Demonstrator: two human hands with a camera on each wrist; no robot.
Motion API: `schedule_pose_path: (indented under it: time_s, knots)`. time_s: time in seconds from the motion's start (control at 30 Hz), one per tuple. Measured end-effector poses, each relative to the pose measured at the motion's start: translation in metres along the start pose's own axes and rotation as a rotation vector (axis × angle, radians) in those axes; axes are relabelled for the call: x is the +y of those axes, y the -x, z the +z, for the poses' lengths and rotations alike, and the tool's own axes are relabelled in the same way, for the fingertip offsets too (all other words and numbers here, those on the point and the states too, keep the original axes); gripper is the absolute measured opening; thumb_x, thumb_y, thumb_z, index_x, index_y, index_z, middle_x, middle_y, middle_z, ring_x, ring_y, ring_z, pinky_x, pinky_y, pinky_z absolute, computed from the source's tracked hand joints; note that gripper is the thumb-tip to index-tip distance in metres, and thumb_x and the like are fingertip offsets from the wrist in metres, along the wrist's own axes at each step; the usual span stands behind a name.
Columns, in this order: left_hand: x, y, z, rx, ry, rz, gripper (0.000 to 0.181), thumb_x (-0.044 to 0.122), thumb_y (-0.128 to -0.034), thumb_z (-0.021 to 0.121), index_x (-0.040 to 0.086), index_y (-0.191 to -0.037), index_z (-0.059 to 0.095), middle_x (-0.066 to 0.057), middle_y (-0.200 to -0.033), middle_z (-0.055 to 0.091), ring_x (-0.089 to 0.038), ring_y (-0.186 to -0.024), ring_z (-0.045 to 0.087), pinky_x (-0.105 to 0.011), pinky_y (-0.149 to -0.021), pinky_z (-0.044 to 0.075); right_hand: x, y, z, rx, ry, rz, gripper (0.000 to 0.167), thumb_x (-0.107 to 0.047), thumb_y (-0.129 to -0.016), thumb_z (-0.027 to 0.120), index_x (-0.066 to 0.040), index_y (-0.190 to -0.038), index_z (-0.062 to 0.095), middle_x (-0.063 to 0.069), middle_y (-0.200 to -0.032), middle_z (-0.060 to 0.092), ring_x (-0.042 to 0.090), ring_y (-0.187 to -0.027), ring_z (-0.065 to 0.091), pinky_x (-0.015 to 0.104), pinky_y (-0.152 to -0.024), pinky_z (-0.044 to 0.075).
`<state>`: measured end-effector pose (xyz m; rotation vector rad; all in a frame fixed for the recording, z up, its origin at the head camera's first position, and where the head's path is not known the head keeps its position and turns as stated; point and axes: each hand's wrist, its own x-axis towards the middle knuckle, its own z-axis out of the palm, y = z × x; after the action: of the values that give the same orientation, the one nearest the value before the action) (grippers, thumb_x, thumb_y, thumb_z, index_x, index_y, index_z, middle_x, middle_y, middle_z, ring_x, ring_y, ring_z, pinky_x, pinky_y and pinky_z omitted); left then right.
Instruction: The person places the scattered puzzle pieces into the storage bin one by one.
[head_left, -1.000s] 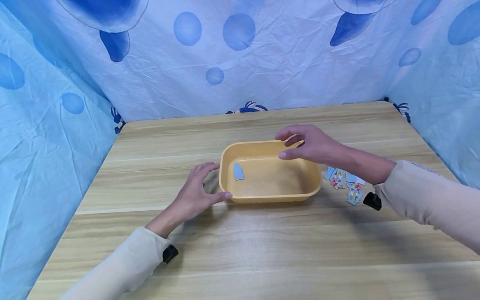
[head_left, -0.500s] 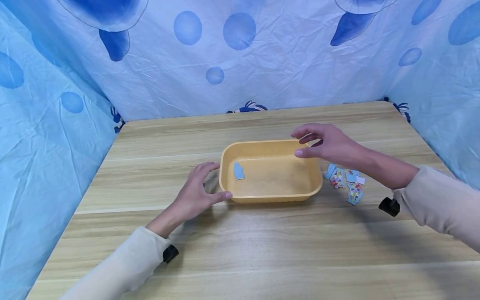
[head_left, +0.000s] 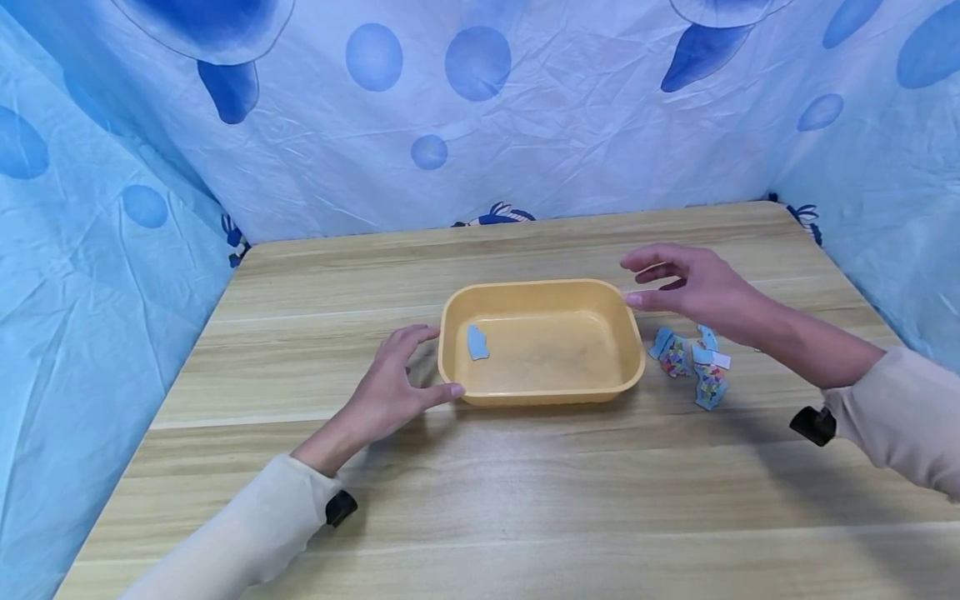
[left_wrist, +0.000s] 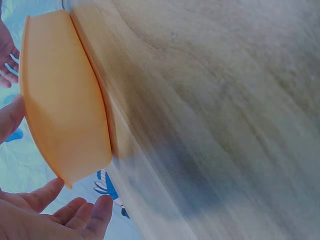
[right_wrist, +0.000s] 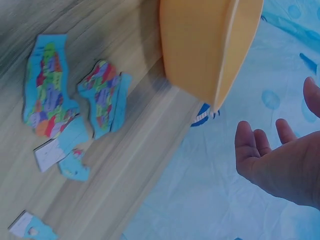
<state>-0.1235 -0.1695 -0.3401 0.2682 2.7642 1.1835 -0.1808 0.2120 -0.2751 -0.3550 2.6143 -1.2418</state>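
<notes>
A yellow plastic tray stands on the wooden table with one flat blue puzzle piece inside, near its left end. My left hand rests against the tray's left end, thumb and fingers spread along the rim. In the left wrist view its fingertips meet the tray's wall. My right hand hovers by the tray's far right corner with loosely bent fingers and nothing between them. Below it, puzzle pieces lie beside the tray; the right wrist view shows them as blue with a multicoloured map print.
The pieces to the tray's right partly overlap, and another blue and white piece lies apart in the right wrist view. A blue patterned cloth hangs behind and beside the wooden table.
My right hand has moved right, from over the tray to beyond its right end, still holding nothing. The left hand, the tray and the piece in it have stayed put.
</notes>
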Motion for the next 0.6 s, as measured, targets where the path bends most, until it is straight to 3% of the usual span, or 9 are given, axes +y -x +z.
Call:
schedule_pose_path:
  time_s: [0.23, 0.6]
  knots:
    - [-0.001, -0.001, 0.0, 0.002, 0.0, 0.019, 0.085, 0.042, -0.072, 0.084, 0.015, -0.142, 0.044, -0.006, -0.15, 0.032, -0.027, -0.138, 0.028, -0.054, -0.107, 0.033, 0.012, 0.004, -0.009, 0.018, 0.017, 0.031, 0.059, -0.036, -0.088, 0.07, -0.012, -0.137, 0.048, 0.01, -0.14, 0.047, 0.03, -0.125, 0.046, 0.046, -0.094, 0.047]
    - [-0.001, -0.001, 0.001, 0.008, -0.007, 0.016, 0.085, 0.042, -0.0716, 0.084, 0.016, -0.141, 0.044, -0.005, -0.15, 0.032, -0.027, -0.138, 0.028, -0.054, -0.107, 0.032, 0.042, 0.012, -0.022, 0.05, 0.02, 0.077, 0.058, -0.033, -0.09, 0.069, -0.009, -0.138, 0.046, 0.013, -0.14, 0.044, 0.031, -0.124, 0.045, 0.018, -0.079, 0.047]
